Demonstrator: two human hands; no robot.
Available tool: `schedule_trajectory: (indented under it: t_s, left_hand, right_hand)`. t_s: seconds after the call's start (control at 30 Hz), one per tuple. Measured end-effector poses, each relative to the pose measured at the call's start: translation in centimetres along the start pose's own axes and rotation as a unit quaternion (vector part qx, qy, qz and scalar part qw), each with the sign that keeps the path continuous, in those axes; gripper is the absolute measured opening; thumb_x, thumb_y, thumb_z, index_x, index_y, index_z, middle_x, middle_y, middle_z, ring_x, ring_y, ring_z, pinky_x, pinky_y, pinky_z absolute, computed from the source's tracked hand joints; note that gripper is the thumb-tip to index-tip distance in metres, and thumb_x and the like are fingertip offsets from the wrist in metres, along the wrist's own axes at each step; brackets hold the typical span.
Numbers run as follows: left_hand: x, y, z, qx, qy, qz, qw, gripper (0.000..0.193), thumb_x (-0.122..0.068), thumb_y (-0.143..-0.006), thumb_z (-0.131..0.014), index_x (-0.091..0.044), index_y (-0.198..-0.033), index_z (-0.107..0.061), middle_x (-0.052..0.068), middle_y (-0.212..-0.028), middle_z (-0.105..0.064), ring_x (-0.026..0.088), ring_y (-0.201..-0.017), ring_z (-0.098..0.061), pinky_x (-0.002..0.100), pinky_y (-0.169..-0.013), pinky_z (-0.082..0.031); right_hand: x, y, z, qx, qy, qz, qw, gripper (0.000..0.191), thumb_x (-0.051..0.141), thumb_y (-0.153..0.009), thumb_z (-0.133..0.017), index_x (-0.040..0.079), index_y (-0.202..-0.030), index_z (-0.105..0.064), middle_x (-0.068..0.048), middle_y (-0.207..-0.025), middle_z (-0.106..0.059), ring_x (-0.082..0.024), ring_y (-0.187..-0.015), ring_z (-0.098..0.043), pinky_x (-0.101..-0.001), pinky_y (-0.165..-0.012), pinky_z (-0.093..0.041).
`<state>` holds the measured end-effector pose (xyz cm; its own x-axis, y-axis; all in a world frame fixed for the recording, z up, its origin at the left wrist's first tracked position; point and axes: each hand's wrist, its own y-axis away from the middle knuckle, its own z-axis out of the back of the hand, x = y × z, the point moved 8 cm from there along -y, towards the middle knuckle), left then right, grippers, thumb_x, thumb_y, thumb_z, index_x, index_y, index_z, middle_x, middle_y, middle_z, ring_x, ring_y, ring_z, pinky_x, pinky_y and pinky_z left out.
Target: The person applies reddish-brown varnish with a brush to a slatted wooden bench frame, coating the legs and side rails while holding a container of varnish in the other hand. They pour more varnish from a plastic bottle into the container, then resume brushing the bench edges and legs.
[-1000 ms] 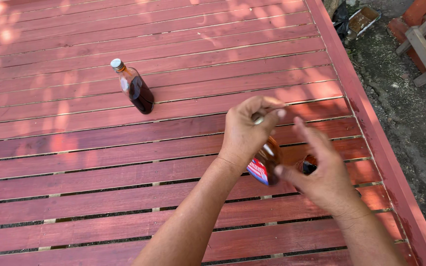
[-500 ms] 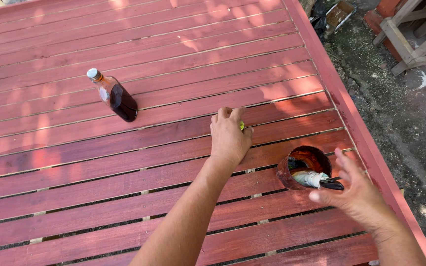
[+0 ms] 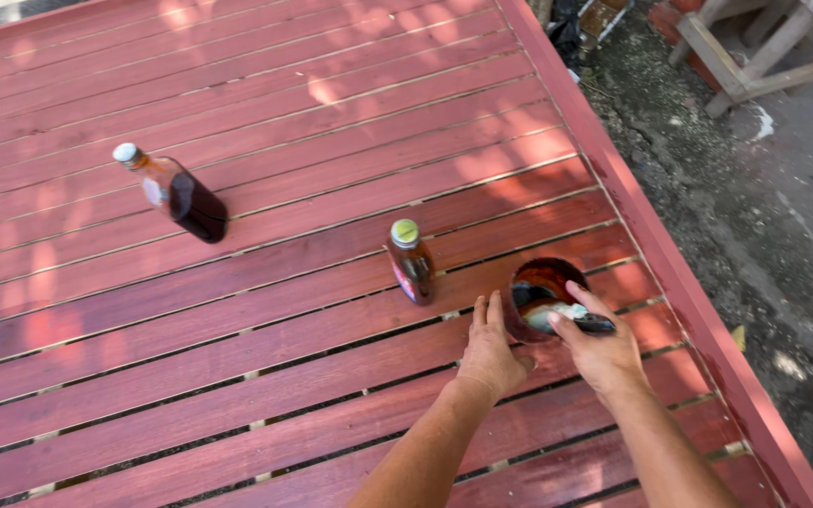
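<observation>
Two bottles stand capped on the deck (image 3: 265,122): near bottle (image 3: 412,263) just left of the cup (image 3: 536,293), far bottle (image 3: 176,193) well apart. Left hand (image 3: 491,353), fingers loosely together, steadies the cup's side. Right hand (image 3: 604,353) pinches the brush (image 3: 566,315), bristles inside. Slats look mostly stained already; brush loading appears underway.
</observation>
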<state>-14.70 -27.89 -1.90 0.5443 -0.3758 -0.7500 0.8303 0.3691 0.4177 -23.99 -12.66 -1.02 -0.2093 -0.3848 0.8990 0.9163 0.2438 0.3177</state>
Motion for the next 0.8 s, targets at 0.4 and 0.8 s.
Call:
schedule_trajectory:
  t_s: [0.4, 0.8]
  left_hand:
    - [-7.2, 3.4, -0.9, -0.183, 0.09, -0.259, 0.944, 0.119, -0.017, -0.057, -0.101, -0.007, -0.153, -0.03, 0.023, -0.161, -0.032, 0.043, -0.148, -0.035, 0.048, -0.12, -0.036]
    - [-23.7, 6.6, -10.6, -0.029, 0.058, -0.268, 0.961, 0.126, -0.035, -0.041, -0.102, -0.013, -0.15, -0.043, 0.009, -0.142, -0.056, 0.027, -0.135, -0.052, 0.039, -0.113, -0.045]
  right_hand:
    - [3.2, 4.4, 6.4, -0.046, -0.111, -0.045, 0.992, 0.055, 0.002, -0.082, -0.074, 0.003, -0.136, -0.065, -0.016, -0.113, -0.075, -0.018, -0.091, -0.073, -0.0305, -0.079, -0.062]
    - [8.7, 8.8, 27.2, -0.123, -0.053, -0.059, 0.989, 0.045, 0.002, -0.082, -0.073, 0.002, -0.126, -0.072, -0.014, -0.107, -0.077, -0.02, -0.091, -0.074, -0.0343, -0.076, -0.062]
